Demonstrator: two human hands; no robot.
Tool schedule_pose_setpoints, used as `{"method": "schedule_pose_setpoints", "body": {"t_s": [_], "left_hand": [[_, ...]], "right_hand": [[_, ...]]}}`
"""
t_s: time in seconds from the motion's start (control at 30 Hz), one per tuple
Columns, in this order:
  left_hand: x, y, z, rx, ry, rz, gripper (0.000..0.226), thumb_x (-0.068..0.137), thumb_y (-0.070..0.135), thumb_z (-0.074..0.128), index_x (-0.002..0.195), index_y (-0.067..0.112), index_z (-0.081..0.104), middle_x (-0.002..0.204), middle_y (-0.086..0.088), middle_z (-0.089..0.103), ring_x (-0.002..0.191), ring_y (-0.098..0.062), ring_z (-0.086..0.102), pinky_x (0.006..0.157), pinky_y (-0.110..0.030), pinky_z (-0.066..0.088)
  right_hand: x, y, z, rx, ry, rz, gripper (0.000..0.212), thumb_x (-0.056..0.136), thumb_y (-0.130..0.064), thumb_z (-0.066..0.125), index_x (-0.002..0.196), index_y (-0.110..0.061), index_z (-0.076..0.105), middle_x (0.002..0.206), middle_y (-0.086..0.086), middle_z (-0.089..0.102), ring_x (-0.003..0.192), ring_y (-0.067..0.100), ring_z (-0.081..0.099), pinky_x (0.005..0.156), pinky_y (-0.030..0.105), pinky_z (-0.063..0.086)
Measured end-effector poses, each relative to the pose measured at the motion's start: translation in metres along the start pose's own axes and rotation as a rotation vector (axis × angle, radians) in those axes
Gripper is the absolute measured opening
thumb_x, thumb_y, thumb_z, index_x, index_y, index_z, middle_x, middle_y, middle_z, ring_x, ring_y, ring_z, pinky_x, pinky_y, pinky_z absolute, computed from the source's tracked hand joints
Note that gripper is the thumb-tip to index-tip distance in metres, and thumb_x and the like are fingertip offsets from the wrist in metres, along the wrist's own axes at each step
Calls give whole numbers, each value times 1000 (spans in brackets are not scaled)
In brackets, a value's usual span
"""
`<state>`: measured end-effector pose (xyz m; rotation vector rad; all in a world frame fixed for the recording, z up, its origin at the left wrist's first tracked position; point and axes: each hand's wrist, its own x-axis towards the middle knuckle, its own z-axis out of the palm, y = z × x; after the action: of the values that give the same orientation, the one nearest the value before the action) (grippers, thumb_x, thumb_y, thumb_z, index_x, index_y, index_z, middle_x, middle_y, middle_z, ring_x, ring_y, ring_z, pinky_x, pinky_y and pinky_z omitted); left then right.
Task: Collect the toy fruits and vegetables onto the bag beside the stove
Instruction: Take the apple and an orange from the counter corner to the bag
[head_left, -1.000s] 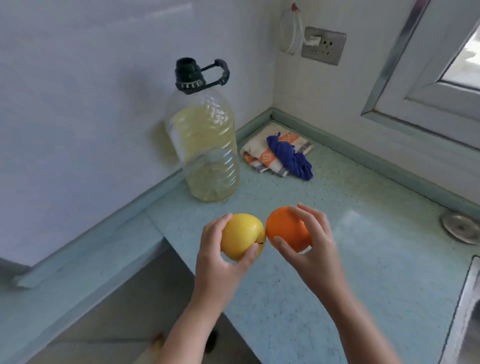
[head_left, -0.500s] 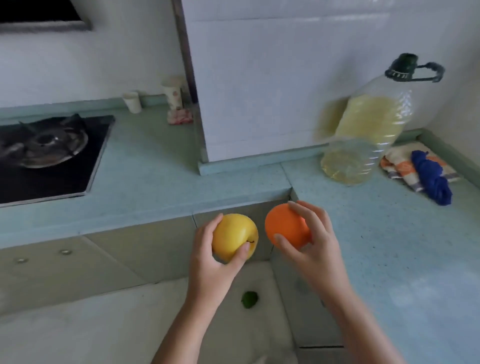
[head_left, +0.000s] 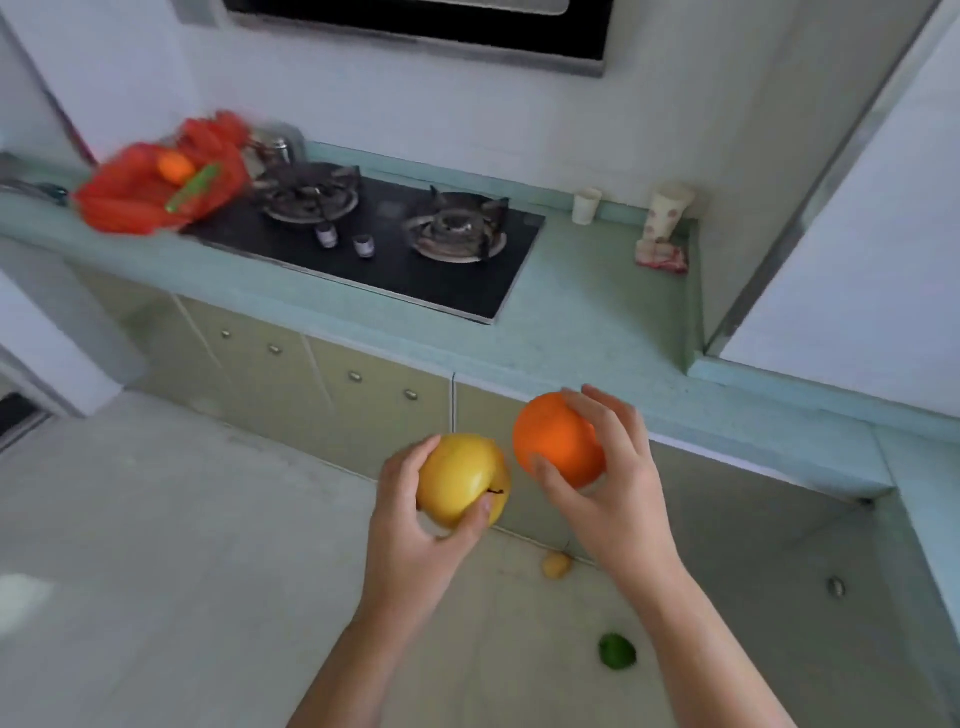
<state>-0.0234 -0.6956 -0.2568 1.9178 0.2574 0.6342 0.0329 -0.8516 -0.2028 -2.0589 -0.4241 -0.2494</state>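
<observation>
My left hand (head_left: 410, 530) grips a yellow toy apple (head_left: 460, 478) in front of me, above the floor. Just to its right, my right hand (head_left: 613, 488) holds a toy orange (head_left: 556, 439). A red bag (head_left: 156, 179) lies on the counter left of the black gas stove (head_left: 384, 239), far up and to the left of both hands. On the bag rest a small orange toy (head_left: 176, 167) and a green toy vegetable (head_left: 193, 188). On the floor lie a small yellowish toy (head_left: 557, 565) and a green toy (head_left: 617, 651).
The teal counter (head_left: 582, 312) runs along the wall and turns toward me on the right. Two cups (head_left: 586, 206) and a folded cloth (head_left: 661, 255) stand right of the stove. A metal kettle (head_left: 275, 148) sits behind the bag. Cabinet doors (head_left: 311, 374) line the counter front.
The view has swung left from the oil bottle corner to the stove and red bag. Both hands kept hold of their fruits and now hang over the floor.
</observation>
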Motion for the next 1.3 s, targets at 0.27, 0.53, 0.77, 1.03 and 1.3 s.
{"method": "schedule_pose_setpoints", "body": {"t_s": [0.27,0.53,0.77,1.03,1.3], "left_hand": [[26,-39,-71,50,204,-125,58,61,53,65,113,45,43,118,18,47,107,7,46,79,-22,46],[109,-76,-115,148,319,-165,56,60,53,66,111,47,42,113,25,45,102,13,44,72,-4,41],[244,-98,-126,184,331,-172,56,65,41,72,109,47,40,111,26,44,101,13,44,74,-13,43],[322,-133,-155,167,401,-214,55,65,50,74,108,50,40,111,26,44,101,6,47,73,-11,43],[360,-196,-215,145,484,-318,52,66,46,67,110,50,41,113,26,47,102,4,49,73,-16,45]], "right_hand": [[42,-30,95,87,-243,-89,55,71,-18,76,118,-32,51,127,-7,40,112,4,40,79,-5,30],[127,-39,189,204,-337,-118,59,73,-18,75,110,-50,42,128,-10,37,112,7,42,77,4,36],[239,-43,254,274,-327,-154,59,72,-18,75,110,-49,42,129,-9,39,110,5,42,77,6,36],[316,-52,318,254,-393,-210,57,74,-25,74,108,-54,38,130,-9,37,106,2,41,73,11,35],[350,-74,413,235,-504,-248,52,70,-49,64,114,-52,37,126,-12,37,109,2,43,76,14,38]]}}
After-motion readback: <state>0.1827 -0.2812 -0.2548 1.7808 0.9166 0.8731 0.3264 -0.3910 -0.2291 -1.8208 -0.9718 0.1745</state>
